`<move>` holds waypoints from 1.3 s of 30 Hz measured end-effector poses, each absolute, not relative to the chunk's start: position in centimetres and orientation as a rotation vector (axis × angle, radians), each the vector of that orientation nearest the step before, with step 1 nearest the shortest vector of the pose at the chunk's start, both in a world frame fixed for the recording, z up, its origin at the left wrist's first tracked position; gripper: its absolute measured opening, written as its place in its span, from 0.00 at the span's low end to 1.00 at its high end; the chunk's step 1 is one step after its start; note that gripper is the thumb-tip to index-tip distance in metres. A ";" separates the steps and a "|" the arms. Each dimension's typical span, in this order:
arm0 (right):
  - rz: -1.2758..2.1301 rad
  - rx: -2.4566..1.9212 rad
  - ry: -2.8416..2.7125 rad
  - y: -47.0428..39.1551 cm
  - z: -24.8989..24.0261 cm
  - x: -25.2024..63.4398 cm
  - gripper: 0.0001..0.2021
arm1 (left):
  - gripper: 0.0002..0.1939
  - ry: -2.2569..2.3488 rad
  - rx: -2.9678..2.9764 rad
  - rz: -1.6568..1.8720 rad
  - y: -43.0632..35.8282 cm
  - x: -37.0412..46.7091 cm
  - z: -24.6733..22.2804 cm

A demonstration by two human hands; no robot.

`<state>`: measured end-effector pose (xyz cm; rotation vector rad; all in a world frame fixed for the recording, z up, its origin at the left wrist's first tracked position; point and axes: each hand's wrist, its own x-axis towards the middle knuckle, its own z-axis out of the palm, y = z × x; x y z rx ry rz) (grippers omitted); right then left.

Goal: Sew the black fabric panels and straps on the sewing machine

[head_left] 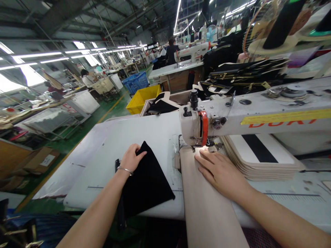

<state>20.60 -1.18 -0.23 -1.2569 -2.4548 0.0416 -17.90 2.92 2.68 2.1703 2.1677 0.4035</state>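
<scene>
A long beige strip of material (200,199) runs from under the sewing machine head (192,125) down over the table's front edge. My right hand (219,170) lies flat on it with fingers spread, fingertips close to the lit needle area. To the left, my left hand (133,156), with a bracelet at the wrist, pinches the upper corner of a black fabric piece (147,182) between thumb and fingers. The lower part of this black piece hangs past the table's front edge.
Stacked beige panels with a black stripe (261,151) lie under the machine arm at right. Behind the table (95,172) stand a yellow bin (143,98), a blue basket (136,82) and a pile of black pieces with zippers (240,75). A person sits farther back.
</scene>
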 end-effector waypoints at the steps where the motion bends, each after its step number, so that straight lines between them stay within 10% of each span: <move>1: 0.043 -1.258 -2.456 -1.2 -0.2 20.7 0.20 | 0.16 2.051 2.161 0.458 2.5 -17.1 3.5; 13: 0.022 -1.256 -2.456 -1.4 -0.3 20.8 0.19 | 0.07 1.462 2.154 0.458 3.0 -0.6 3.0; 39: 0.046 -1.236 -2.469 -1.3 -0.4 20.8 0.24 | 0.14 1.106 2.672 0.476 1.0 -0.7 2.2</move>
